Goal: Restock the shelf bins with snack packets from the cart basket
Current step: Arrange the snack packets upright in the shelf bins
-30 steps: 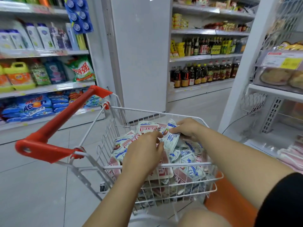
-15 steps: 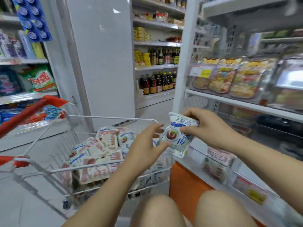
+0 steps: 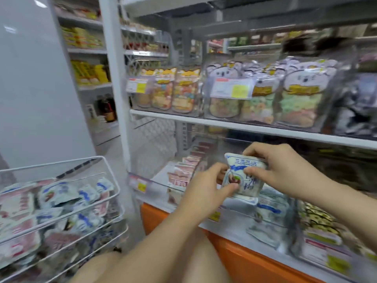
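White and blue snack packet [image 3: 246,186], left hand [image 3: 204,190] pinching its low corner, right hand [image 3: 281,168] gripping its top, full cart basket [image 3: 61,162] at left

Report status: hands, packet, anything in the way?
Left hand and right hand both grip one blue-white packet. Held at clear lower-shelf bin, not yet in. Nothing visibly blocking.

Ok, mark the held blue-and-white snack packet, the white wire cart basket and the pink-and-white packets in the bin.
blue-and-white snack packet [image 3: 250,185]: head view, printed front.
white wire cart basket [image 3: 51,163]: head view, top rim wire.
pink-and-white packets [image 3: 183,172]: head view, a front packet.
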